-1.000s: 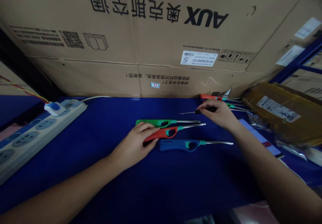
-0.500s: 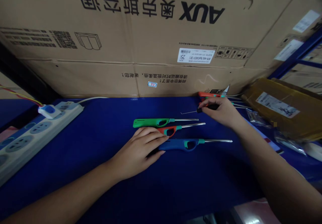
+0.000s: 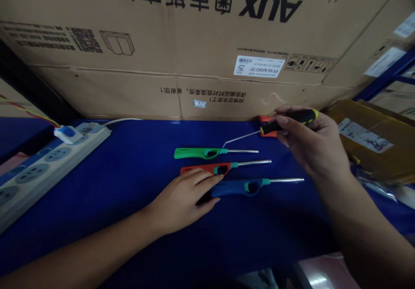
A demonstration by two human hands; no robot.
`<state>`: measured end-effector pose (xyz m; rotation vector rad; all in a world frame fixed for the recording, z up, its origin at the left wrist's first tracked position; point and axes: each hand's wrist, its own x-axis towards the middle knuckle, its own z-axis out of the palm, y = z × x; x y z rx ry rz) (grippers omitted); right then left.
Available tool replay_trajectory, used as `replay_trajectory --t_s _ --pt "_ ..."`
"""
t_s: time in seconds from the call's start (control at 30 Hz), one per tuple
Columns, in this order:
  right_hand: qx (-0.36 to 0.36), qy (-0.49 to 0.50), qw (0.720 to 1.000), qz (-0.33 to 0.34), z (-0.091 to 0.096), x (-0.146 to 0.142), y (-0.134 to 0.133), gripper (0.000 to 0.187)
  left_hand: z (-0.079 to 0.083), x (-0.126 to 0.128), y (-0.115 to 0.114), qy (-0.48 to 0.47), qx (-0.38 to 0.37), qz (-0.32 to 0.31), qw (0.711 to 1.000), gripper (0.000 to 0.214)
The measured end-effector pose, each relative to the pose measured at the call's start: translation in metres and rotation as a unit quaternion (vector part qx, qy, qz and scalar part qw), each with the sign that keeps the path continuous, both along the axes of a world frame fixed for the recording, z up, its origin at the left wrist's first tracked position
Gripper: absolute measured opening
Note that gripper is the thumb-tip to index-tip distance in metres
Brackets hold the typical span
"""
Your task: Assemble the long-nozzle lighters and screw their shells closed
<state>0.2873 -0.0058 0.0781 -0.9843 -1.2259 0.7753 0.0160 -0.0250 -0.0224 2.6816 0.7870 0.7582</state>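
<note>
My right hand (image 3: 316,139) grips the black and yellow handle of a hook pick (image 3: 288,122). Its thin bent tip hangs at the trigger end of a green gas lighter (image 3: 191,152); whether it touches cannot be told. My left hand (image 3: 186,198) has thumb and forefinger around the rear end of a blue gas lighter (image 3: 233,188), while its other fingers lie over the handle of a red gas lighter (image 3: 207,167). All three lighters lie side by side, metal rods pointing right. Behind my right hand, more orange-red handles (image 3: 267,131) show, mostly hidden.
A white power strip (image 3: 48,163) with a plug in it lies at the left. Upright behind the blue surface (image 3: 139,250) stands a large cardboard box (image 3: 129,94). At the right is a brown taped parcel (image 3: 366,142) with a clear plastic packet (image 3: 379,185) beside it.
The hook pick has been lifted and swung about, its tip now at the green lighter. My right hand has turned upward around the handle. My left hand stays by the red and blue lighters.
</note>
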Motion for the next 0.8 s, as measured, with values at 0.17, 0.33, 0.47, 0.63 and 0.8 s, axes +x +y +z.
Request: replay_trajectory --t_s 0.17,0.33,0.47,0.63,0.8 --pt "0.048 -0.05 0.995 0.066 0.013 -0.02 -0.014 0.013 -0.004 0.001 0.011 -0.06 -0.028 0.055 0.996 0.031" --pt "0.119 -0.037 0.99 0.068 -0.001 -0.039 -0.018 0.01 -0.002 0.002 0.012 -0.095 -0.062 0.046 0.993 0.029" --pt "0.135 -0.02 0.987 0.079 -0.028 -0.046 -0.018 0.007 0.0 0.001 0.008 -0.094 -0.082 0.036 0.991 0.034" --pt "0.168 -0.053 0.979 0.099 -0.047 -0.043 -0.015 0.005 0.002 -0.001 0.007 -0.086 -0.095 0.031 0.991 0.039" --pt "0.238 -0.074 0.961 0.119 -0.053 -0.039 -0.007 0.007 0.001 -0.001 0.008 -0.076 -0.088 0.033 0.993 0.034"
